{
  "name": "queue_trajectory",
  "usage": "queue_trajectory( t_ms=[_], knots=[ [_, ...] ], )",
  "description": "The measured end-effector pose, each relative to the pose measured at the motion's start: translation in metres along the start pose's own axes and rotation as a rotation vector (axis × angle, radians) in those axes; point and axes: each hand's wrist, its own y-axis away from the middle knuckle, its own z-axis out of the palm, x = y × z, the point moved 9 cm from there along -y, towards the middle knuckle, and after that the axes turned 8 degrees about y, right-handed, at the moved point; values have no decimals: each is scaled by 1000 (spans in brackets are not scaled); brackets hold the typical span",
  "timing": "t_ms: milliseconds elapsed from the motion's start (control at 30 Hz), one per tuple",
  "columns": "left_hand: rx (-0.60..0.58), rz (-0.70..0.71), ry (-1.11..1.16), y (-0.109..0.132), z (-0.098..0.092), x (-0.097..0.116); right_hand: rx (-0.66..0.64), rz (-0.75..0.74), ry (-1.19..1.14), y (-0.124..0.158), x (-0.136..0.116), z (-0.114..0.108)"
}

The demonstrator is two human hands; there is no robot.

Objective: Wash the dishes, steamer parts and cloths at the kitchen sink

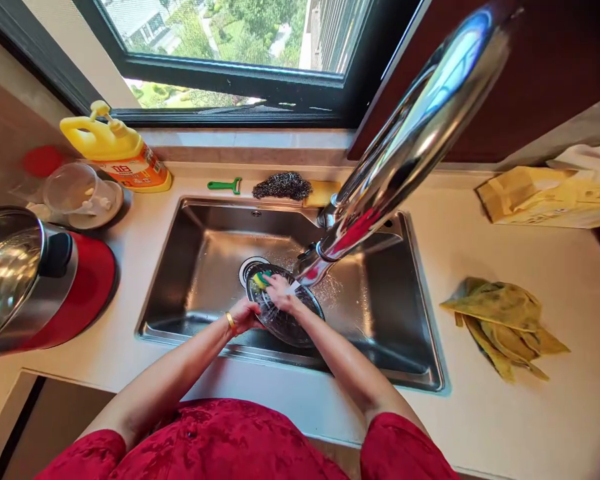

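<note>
Over the sink, my left hand (246,314) grips the near left rim of a round, see-through glass lid (285,325). My right hand (282,293) is closed on a yellow and green sponge (262,279), pressed against the lid's upper left part. The lid is tilted, and its knob, if it has one, is hidden. Right above the lid hangs the spout of the chrome faucet (370,200). Part of the drain (253,265) shows behind the lid in the steel sink (200,267).
Behind the sink lie a green peeler (225,186), a steel wool scourer (283,186) and a yellow pad (324,193). A yellow detergent jug (123,157) and a red pot with a glass lid (75,287) stand left. Right are a crumpled cloth (505,320) and a tissue pack (550,197).
</note>
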Motion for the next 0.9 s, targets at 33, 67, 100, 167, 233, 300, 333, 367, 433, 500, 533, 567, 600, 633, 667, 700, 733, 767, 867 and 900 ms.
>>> queue_trajectory(
  t_ms=[33,67,100,167,233,300,333,367,433,500,533,567,600,633,667,700,733,767,867,900],
  knots=[
    [24,28,31,-1,-7,5,-29,-61,2,14,-9,10],
    [45,58,59,-2,-14,10,-59,-133,28,30,-13,16],
    [61,89,79,-2,-19,14,-91,-204,71,48,-13,20],
    [89,134,95,0,-28,22,-151,-274,210,77,3,16],
    [124,137,98,4,-35,25,-184,-163,395,91,40,-5],
    [138,122,106,8,-38,28,-129,51,540,91,75,-49],
    [135,121,108,10,-38,31,-48,146,573,89,84,-77],
    [128,127,103,12,-38,34,61,216,581,87,85,-108],
    [107,153,78,15,-36,42,310,285,565,86,70,-169],
    [98,171,53,16,-34,47,460,293,579,84,42,-214],
    [94,174,44,16,-32,49,476,288,595,81,28,-229],
    [88,177,37,17,-29,50,464,276,609,76,16,-238],
    [83,179,31,17,-26,51,428,258,614,70,6,-243],
    [80,181,26,17,-23,51,375,229,611,63,-1,-244],
    [78,183,21,17,-19,51,319,196,598,57,-6,-242],
    [76,184,17,17,-16,51,267,162,576,51,-8,-238],
    [75,183,13,17,-13,50,225,126,543,45,-9,-233],
    [77,181,9,17,-11,50,199,95,500,41,-8,-228],
    [92,177,-3,17,-7,49,252,49,327,30,1,-225],
    [96,175,-5,17,-7,49,295,40,262,27,5,-227]
  ],
)
